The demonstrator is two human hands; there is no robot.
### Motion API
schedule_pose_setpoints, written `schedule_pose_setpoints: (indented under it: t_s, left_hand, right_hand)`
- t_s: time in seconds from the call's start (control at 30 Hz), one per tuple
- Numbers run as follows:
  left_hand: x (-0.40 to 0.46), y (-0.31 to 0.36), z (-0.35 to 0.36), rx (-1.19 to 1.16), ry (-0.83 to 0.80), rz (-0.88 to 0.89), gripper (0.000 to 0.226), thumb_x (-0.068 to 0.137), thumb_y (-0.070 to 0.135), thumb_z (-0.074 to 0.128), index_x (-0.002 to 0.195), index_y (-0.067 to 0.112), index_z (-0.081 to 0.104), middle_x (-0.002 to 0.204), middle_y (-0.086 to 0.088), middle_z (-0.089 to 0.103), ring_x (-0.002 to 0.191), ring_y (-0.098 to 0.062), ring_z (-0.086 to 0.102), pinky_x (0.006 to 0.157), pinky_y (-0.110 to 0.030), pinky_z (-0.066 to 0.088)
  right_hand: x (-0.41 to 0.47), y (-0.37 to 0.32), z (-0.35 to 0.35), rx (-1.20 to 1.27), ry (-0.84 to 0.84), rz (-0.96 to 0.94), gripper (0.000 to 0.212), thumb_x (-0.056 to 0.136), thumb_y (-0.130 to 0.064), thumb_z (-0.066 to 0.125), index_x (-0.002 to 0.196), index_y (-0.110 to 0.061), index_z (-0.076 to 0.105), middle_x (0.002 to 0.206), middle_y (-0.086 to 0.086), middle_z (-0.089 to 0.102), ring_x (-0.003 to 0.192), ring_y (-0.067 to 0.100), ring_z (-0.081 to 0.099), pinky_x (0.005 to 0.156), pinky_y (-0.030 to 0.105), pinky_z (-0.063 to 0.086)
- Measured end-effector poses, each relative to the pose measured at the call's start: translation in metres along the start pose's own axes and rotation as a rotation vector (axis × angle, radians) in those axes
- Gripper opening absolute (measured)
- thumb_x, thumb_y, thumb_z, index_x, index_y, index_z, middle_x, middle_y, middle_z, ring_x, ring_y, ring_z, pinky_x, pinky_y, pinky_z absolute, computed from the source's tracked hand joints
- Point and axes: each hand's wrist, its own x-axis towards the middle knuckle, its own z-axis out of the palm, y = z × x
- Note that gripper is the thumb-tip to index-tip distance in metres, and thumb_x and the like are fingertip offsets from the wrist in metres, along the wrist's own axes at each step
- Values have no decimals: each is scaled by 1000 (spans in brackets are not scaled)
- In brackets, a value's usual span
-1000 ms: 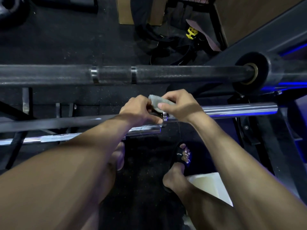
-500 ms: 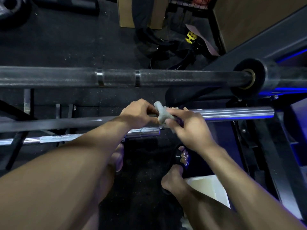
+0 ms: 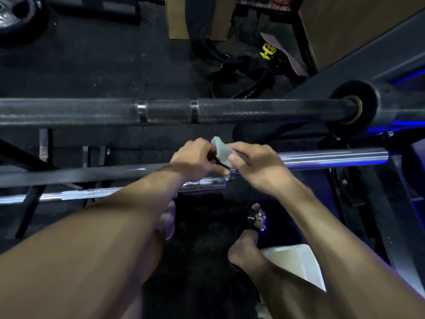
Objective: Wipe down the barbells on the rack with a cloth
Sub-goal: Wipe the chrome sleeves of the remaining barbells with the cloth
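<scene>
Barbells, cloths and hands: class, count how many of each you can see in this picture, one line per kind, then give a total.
Barbells: 3, the black bar, the chrome bar, and the lower chrome bar.
Cloths: 1, the grey cloth.
Hands: 2, the left hand and the right hand, both holding the cloth.
Total: 6

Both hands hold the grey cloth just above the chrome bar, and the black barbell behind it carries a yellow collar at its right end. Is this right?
Not quite. In the head view both hands, left hand and right hand, do hold the grey cloth above the chrome bar, but the black barbell ends in a black collar, not yellow.
</scene>
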Motion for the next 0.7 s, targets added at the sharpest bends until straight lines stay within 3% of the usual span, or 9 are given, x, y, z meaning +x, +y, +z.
schedule_pose_setpoints:
  t_s: [0.07, 0.1, 0.2, 0.27, 0.37, 0.47, 0.57, 0.63, 0.7]
  left_hand:
    - [0, 1, 0, 11, 4, 12, 29, 71, 51, 83, 66, 31, 62, 63, 11, 59, 78, -23, 65, 65, -33, 44]
    - [1, 0, 0, 17, 9, 16, 25, 70, 50, 79, 68, 30, 65, 65, 9, 61, 81, -25, 67, 67, -34, 48]
    - [0, 1, 1, -1, 16, 40, 13, 73, 42, 73, 84, 37, 76, 76, 12, 71, 85, -19, 69, 78, -41, 57]
    - [0, -1, 1, -3, 22, 33, 4, 76, 40, 72, 75, 44, 72, 73, 13, 68, 84, -22, 69, 77, -41, 56]
    - [0, 0, 1, -10, 27, 10, 20, 66, 57, 76, 60, 44, 62, 61, 12, 60, 73, -19, 62, 69, -36, 50]
    - [-1, 2, 0, -18, 27, -32, 31, 66, 64, 83, 68, 38, 67, 60, 14, 60, 68, -12, 57, 69, -34, 48]
    - [-2, 3, 0, -19, 16, -40, 36, 57, 72, 77, 77, 42, 74, 72, 17, 70, 80, -9, 66, 80, -37, 54]
    - [-4, 5, 0, -27, 30, -31, 33, 50, 78, 72, 72, 54, 70, 81, 24, 73, 89, -5, 68, 87, -37, 55]
    - [-5, 5, 1, -31, 39, -23, 31, 48, 81, 71, 70, 60, 68, 86, 27, 73, 93, -4, 68, 89, -37, 55]
  right_hand:
    - [-20, 5, 13, -47, 149, -211, 34, 94, -16, 58, 127, -18, 67, 125, 1, 71, 112, 26, 66, 93, 40, 54]
    - [-26, 7, 19, -46, 189, -262, 38, 90, -13, 59, 127, -17, 66, 130, 2, 68, 115, 28, 65, 92, 42, 56]
    - [-34, 13, 32, -70, 270, -269, 42, 87, -11, 61, 128, -19, 64, 135, -1, 62, 114, 27, 64, 83, 44, 58]
    - [-31, 10, 35, -62, 328, -275, 38, 93, -12, 59, 129, -17, 67, 137, 2, 64, 118, 28, 65, 94, 43, 57]
    - [-11, -4, 32, -95, 302, -115, 31, 99, -20, 50, 120, -16, 72, 121, 5, 73, 114, 29, 66, 99, 39, 50]
    - [18, -15, 6, -53, 59, 152, 25, 99, -27, 50, 95, -20, 74, 83, 4, 70, 86, 28, 62, 73, 36, 43]
    - [28, -7, -16, 45, -39, 228, 32, 96, -25, 54, 67, -12, 58, 59, 4, 57, 64, 18, 53, 60, 34, 37]
    - [25, 5, -20, 57, 87, 272, 33, 96, -27, 54, 65, -15, 55, 57, -1, 51, 67, 21, 52, 60, 34, 36]
    - [17, 19, -19, 117, 337, 307, 33, 98, -34, 52, 71, -16, 59, 60, -4, 54, 76, 26, 56, 66, 34, 39]
